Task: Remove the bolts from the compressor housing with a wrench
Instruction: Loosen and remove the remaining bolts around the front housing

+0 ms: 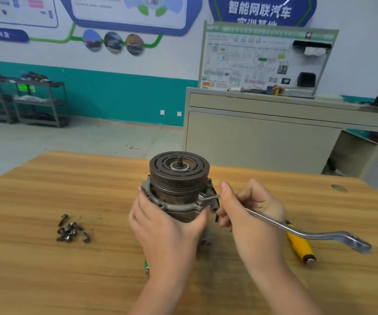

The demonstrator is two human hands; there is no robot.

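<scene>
bolts (71, 230) are piled loose on the wooden table (35, 258), well apart from the compressor (179, 187) and to its left. the compressor is stood upright near the middle of the table, with its round dark pulley (179, 169) on top. its body is wrapped by the left hand (167, 226), with the fingers curled around the left side and the thumb pressed on the front just under the grey rim. a silver wrench (297, 233) is held by the right hand (249, 212), with the fingers closed on the shaft near its front end. the ring end of the wrench is set on the right side of the rim; the bolt under it cannot be seen. the long handle is stuck out to the right, over a yellow-handled tool (300, 245) laid on the table. much of the lower housing is hidden by both hands. a grey cabinet (263, 137) with a chart board (263, 57) is stood behind the table, and metal shelves (24, 101) are kept far off on the left.
</scene>
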